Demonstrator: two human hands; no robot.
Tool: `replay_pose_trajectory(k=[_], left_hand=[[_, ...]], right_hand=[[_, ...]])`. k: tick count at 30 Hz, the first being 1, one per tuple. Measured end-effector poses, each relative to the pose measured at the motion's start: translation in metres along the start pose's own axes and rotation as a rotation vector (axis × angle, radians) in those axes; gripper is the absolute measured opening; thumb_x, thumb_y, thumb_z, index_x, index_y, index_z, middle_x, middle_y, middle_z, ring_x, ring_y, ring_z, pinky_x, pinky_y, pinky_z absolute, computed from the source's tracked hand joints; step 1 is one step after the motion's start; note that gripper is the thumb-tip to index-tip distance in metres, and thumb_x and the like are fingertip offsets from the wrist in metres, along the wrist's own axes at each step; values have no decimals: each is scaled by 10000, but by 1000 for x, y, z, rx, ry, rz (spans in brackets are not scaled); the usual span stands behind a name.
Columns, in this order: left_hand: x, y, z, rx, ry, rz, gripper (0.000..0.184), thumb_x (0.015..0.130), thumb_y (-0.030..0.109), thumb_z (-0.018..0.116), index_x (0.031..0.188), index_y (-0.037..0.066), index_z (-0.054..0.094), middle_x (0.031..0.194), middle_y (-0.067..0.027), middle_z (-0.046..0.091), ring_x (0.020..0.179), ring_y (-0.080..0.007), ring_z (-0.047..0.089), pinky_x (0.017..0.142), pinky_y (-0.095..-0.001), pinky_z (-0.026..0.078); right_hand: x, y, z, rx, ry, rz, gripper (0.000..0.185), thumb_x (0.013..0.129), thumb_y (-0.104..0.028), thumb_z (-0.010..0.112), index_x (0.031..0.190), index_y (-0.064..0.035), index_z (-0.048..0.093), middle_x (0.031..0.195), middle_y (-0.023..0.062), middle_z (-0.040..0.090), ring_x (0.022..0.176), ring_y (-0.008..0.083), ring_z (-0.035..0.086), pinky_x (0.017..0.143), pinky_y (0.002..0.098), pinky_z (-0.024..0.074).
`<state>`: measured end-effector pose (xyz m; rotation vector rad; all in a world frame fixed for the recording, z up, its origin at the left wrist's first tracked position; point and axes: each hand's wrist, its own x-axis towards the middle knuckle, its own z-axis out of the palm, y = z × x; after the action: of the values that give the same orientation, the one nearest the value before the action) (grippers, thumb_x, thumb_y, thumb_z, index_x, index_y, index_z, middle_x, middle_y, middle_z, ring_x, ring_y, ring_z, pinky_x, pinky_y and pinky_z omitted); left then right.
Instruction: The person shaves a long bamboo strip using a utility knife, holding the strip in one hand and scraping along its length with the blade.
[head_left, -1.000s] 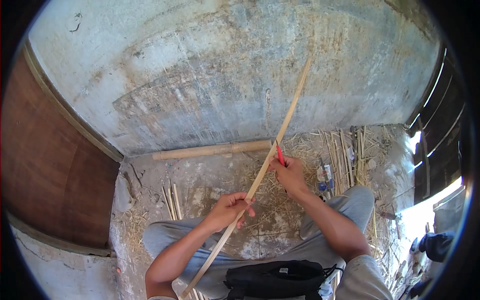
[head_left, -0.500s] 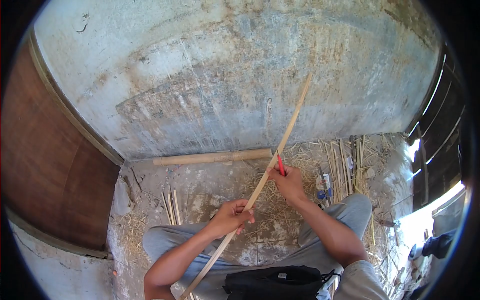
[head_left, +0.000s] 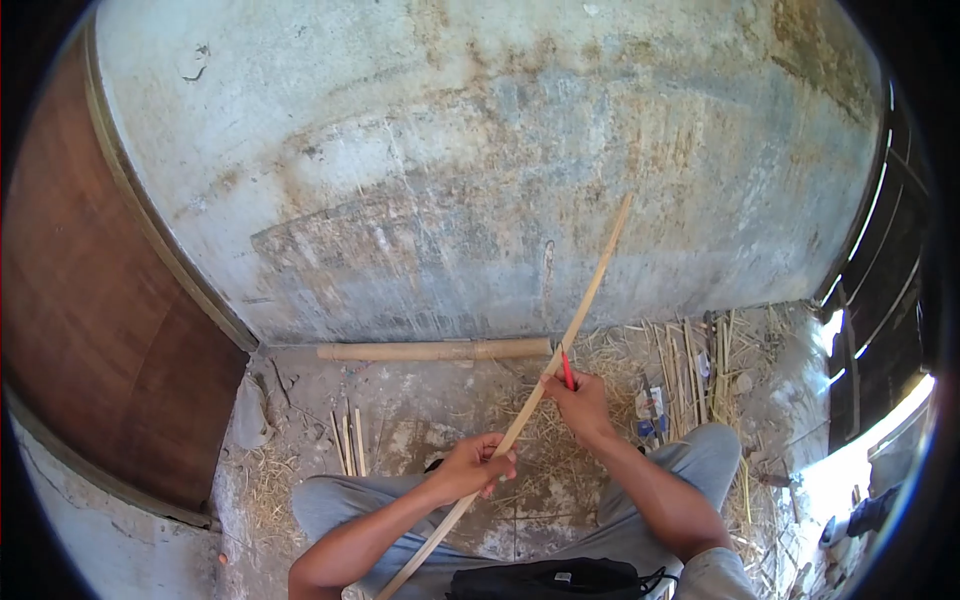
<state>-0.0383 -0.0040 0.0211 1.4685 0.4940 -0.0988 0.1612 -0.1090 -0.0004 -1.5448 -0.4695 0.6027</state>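
Stained wall (head_left: 450,200) ahead, left fingers (head_left: 486,442) clasp pale strip (head_left: 593,285); right fingers (head_left: 555,386) beside it grip red tool (head_left: 568,373)

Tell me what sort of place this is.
It looks like a makeshift work corner, perhaps in a shed or outbuilding: the wall is stained and patchy, straw-like shavings litter the floor, and a pile of sticks lies near the wall.

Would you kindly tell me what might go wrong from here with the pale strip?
The red-handled tool in the right hand is close against the pale strip; if its tip is sharp, a slip might cut the left hand holding lower down. The pale strip also reaches well beyond the right hand, so it may wobble.
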Motion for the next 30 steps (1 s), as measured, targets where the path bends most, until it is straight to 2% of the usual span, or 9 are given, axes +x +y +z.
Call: replay_pose_trajectory(k=[4, 12, 16, 18, 20, 22, 25, 27, 30], left_hand=[[2, -6, 6, 54, -22, 51, 380, 936, 183, 655, 1236, 11, 495, 801, -42, 654, 507, -62, 513, 463, -228, 416], [9, -20, 4, 189, -84, 49, 585, 921, 248, 686, 1363, -10, 402, 859, -45, 644, 573, -84, 552, 504, -246, 457], [-8, -40, -2, 376, -94, 337, 840, 917, 418, 655, 1456, -47, 209, 994, -135, 648, 741, -225, 642, 583, -371, 504], [-46, -40, 4, 1033, 112, 338, 774, 936, 440, 612, 1455, -2, 245, 891, -167, 661, 720, -300, 661, 599, -426, 508], [-99, 6, 11, 973, 175, -7, 556, 964, 405, 568, 1329, 18, 403, 742, -171, 664, 618, -348, 654, 537, -437, 516], [-139, 21, 8, 1065, 432, -23, 421, 955, 374, 595, 1217, 49, 535, 630, -125, 641, 552, -309, 641, 518, -437, 507], [-198, 30, -42, 916, 648, 344, 229, 876, 294, 715, 1000, 102, 700, 596, -46, 636, 456, -213, 592, 428, -383, 453], [-255, 51, -103, 1199, 961, 184, 203, 906, 318, 638, 924, 117, 656, 628, -2, 585, 501, -141, 538, 450, -315, 407], [-349, 155, -141, 1303, 1571, 519, 218, 960, 296, 503, 819, 133, 537, 603, 12, 452, 484, -126, 410, 451, -285, 321]], right_hand=[[3, 6, 2, 13, 53, -63, 166, 893, -167, 704, 828, -14, 700, 639, -38, 577, 515, 20, 384, 459, 234, 273], [6, 5, -6, 77, 91, -79, 162, 896, -136, 683, 768, -44, 648, 621, -39, 540, 489, 45, 403, 445, 247, 277], [16, 9, -20, 203, 266, -58, 167, 905, -123, 659, 755, -65, 616, 607, -33, 520, 448, 64, 400, 414, 255, 271], [22, -4, -33, 262, 300, -51, 157, 910, -134, 655, 773, -69, 613, 602, -30, 516, 440, 64, 398, 406, 251, 273], [22, -17, -50, 333, 344, -31, 149, 915, -144, 652, 791, -73, 610, 597, -26, 513, 432, 63, 396, 398, 248, 274], [18, -39, -59, 426, 301, -150, 134, 919, -154, 661, 887, -24, 678, 666, 28, 621, 417, 46, 369, 396, 243, 257], [-11, -84, -45, 341, 173, -205, 188, 935, -205, 662, 960, -21, 687, 672, 30, 641, 424, 33, 368, 402, 234, 263], [-9, -79, -49, 248, 192, -180, 239, 941, -252, 665, 998, -20, 682, 667, 29, 649, 429, 24, 367, 401, 230, 258], [1, -58, -53, 210, 299, -140, 246, 945, -270, 660, 990, -29, 679, 657, 22, 644, 428, 18, 366, 400, 221, 243]])
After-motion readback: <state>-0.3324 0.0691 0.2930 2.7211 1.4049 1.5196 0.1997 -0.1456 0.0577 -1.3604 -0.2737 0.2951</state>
